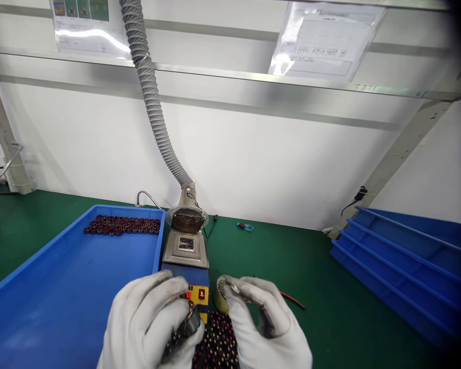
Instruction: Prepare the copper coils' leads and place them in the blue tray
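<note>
Centrally, we see dark, rounded pieces with copper-coloured ends [191, 323] inside the left hand [144, 318], gloved in white; its fingers curl closed around them and hide most of their outlines, so we cannot count them. The white-gloved right hand [271, 315] brings thumb and fingertips together at the mouth of a round yellowish-green pot [219, 302], largely covering its contents; whether it pinches anything we cannot tell. Between the hands we find a heap of small black-and-red pieces with pale dots [217, 339], cut off below. The left hand partly masks a yellow control panel [194, 293] with a red display. At left, a shallow blue plastic tray [100, 282], cropped by the frame, bears massed dark-red pieces [121, 225] at its far end. Behind the right hand emerges a thin red rod [294, 301], one end concealed. Overhead, a grey ribbed hose [150, 89] leaves the frame.
</note>
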`<control>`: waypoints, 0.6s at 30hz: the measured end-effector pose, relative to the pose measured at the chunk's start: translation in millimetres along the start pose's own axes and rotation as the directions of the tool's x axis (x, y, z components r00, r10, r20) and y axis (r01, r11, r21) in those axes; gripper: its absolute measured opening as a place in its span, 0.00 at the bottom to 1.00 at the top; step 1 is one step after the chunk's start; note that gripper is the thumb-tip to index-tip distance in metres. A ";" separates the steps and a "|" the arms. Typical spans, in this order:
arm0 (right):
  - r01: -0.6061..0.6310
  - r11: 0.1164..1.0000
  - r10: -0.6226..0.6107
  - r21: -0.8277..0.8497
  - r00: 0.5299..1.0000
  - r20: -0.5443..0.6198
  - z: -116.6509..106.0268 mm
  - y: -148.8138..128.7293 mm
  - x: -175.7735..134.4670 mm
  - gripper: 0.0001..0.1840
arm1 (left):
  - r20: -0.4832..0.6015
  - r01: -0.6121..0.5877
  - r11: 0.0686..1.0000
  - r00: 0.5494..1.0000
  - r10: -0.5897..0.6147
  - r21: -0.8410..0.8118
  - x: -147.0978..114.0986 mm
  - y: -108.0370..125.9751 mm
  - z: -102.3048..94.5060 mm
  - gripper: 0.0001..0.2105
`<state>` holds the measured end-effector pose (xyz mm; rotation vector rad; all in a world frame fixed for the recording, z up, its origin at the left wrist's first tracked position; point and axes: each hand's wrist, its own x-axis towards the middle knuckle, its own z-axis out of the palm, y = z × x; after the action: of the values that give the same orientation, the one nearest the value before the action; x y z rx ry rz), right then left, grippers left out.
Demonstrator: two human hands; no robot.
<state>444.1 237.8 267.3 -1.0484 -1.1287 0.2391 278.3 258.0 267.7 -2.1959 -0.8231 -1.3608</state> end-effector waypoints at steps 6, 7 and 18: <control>-0.471 0.848 0.254 0.245 0.764 0.593 -2.6 -7.4 15.5 0.08 | 0.161 0.315 0.882 0.948 -0.275 -0.350 8.0 6.1 2.8 0.07; -0.540 0.800 0.251 0.260 0.696 0.673 -1.2 -8.7 17.7 0.10 | 0.238 0.383 0.828 0.921 -0.308 -0.410 9.6 7.8 2.2 0.06; -0.504 0.738 0.153 0.448 0.772 0.616 16.8 4.9 9.6 0.09 | 0.178 0.297 0.871 0.953 -0.245 -0.392 7.8 9.7 0.9 0.03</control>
<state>436.2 256.0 270.1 -0.6050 -1.2254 1.1954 288.1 253.5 273.9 -2.5864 -0.9942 -1.6780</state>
